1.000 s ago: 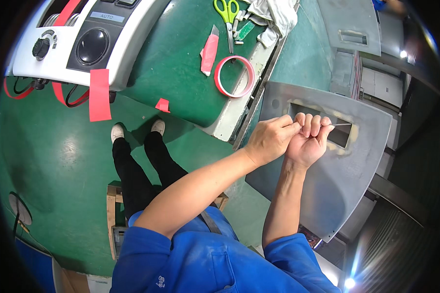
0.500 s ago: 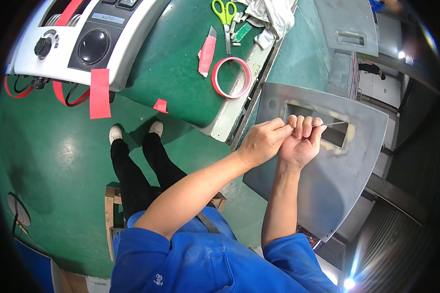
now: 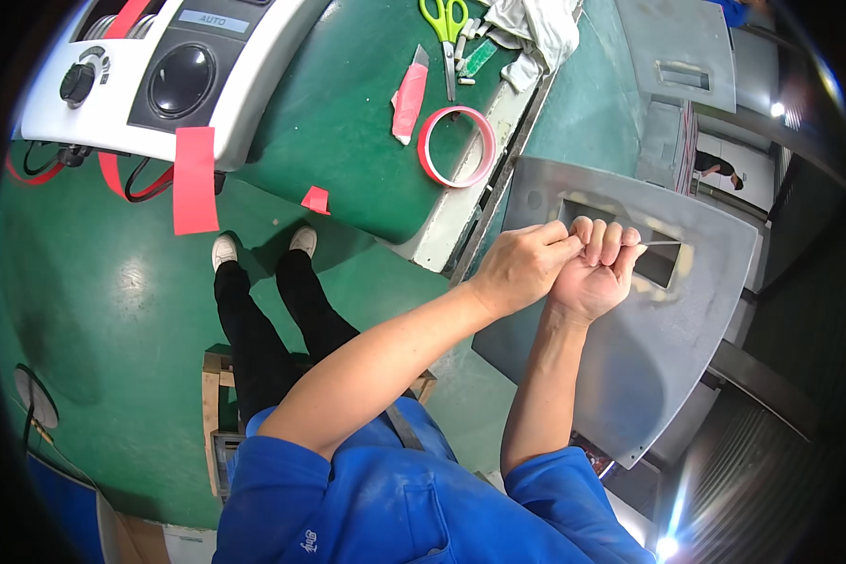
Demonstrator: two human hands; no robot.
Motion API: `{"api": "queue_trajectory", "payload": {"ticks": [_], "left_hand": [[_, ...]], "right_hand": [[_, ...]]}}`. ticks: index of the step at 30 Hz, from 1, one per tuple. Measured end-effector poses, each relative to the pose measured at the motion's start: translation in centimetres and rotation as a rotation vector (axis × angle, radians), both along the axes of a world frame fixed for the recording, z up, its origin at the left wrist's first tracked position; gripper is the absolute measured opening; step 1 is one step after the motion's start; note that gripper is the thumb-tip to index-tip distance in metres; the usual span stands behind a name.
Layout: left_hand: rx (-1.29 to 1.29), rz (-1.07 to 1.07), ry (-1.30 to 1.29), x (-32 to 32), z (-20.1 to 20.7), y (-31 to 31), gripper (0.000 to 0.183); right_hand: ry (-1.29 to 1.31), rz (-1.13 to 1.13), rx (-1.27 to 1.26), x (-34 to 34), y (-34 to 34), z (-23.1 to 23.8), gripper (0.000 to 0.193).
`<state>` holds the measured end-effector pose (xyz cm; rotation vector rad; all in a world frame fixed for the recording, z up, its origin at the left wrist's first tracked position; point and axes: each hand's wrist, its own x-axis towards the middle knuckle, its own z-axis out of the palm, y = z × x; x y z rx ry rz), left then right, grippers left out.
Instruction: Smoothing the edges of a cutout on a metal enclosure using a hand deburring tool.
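Observation:
Both my hands are together over a grey panel (image 3: 644, 348) with a rectangular cutout, its edges smeared with yellowish filler. My right hand (image 3: 592, 273), palm up, curls its fingers round a thin pale strip (image 3: 665, 243). The strip's free end sticks out to the right across the cutout. Pressed against the right hand's fingers, my left hand (image 3: 524, 268) is closed in a pinch. What lies between its fingertips is hidden.
On the green bench lie red tape (image 3: 428, 150), a utility knife (image 3: 409, 101), green-handled scissors (image 3: 449, 42) and a white cloth (image 3: 536, 38). A white machine (image 3: 160, 85) stands at the far left. Another grey panel (image 3: 681, 47) and a distant person (image 3: 717, 169) are at the far right.
The whole view has shifted a little, so bench, panel and hands sit slightly farther right. Both hands keep nearly the same pose, and the strip still sticks out over the cutout.

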<state>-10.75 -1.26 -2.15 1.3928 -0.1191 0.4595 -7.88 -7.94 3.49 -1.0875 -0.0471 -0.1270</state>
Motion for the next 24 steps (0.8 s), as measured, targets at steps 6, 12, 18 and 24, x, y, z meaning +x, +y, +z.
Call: {"api": "queue_trajectory", "payload": {"ticks": [6, 12, 18, 24], "left_hand": [[-0.038, -0.02, -0.003, -0.47, -0.64, -0.19, 0.012], [-0.031, 0.009, -0.006, -0.22, -0.72, -0.27, 0.008], [0.007, -0.018, -0.003, 0.15, 0.0, -0.09, 0.014], [-0.013, -0.015, -0.011, 0.01, -0.15, -0.03, 0.013]], "right_hand": [[0.032, -0.008, -0.001, -0.28, 0.18, -0.25, 0.03], [0.033, -0.025, -0.008, -0.15, 0.27, -0.4, 0.03], [-0.009, -0.002, -0.029, 0.27, 0.07, -0.16, 0.03], [0.007, -0.012, -0.022, 0.02, 0.08, 0.04, 0.03]]}}
